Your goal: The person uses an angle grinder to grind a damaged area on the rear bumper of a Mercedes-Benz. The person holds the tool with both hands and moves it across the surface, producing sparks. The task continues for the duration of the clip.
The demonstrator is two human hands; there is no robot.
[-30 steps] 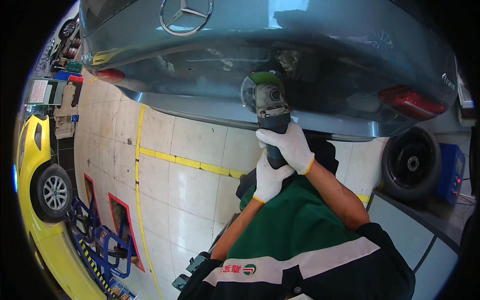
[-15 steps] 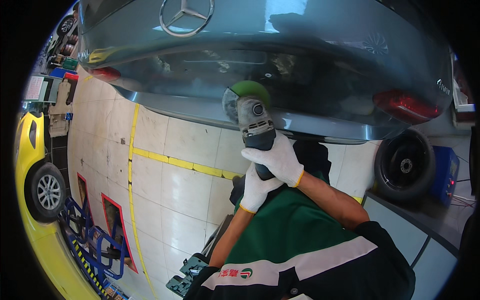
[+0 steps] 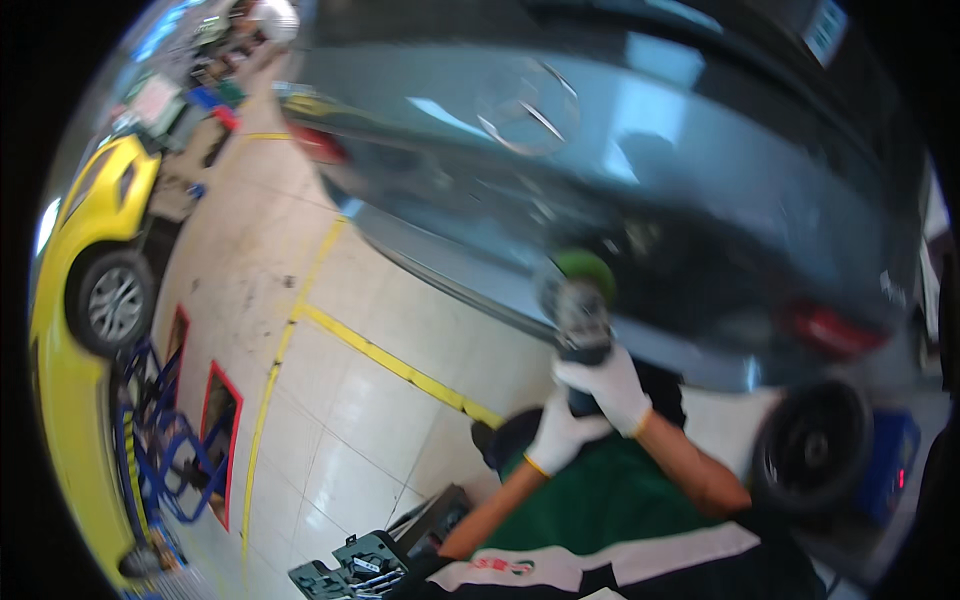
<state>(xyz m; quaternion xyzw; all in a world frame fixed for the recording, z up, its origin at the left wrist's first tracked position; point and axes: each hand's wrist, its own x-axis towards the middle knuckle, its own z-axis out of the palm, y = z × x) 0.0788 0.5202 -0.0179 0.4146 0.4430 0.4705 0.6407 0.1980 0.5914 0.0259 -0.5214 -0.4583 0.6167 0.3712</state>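
Note:
My right hand (image 3: 618, 392), in a white knit glove, wraps the body of an angle grinder (image 3: 582, 318). My left hand (image 3: 562, 432), gloved the same way, closes round the grinder's rear end just below. The tool carries a green disc (image 3: 590, 274), partly behind its head and guard. In front is the rear of a grey-blue car (image 3: 420, 225); the disc overlaps its lower panel, and blur hides whether they touch. Dull, scuffed patches show on that panel. Higher up sits a round star emblem (image 3: 528, 107).
A yellow car (image 3: 75, 400) stands at the left, beside a blue metal frame (image 3: 190, 465). Yellow tape (image 3: 390, 362) marks the tiled floor. An open green tool case (image 3: 350, 568) lies near my left arm. A wheel (image 3: 815, 448) and a blue box (image 3: 892, 465) are at the right.
The view has swung and tilted, so the car, grinder and hands appear lower and farther right. The picture is now blurred. Both hands keep their hold on the grinder.

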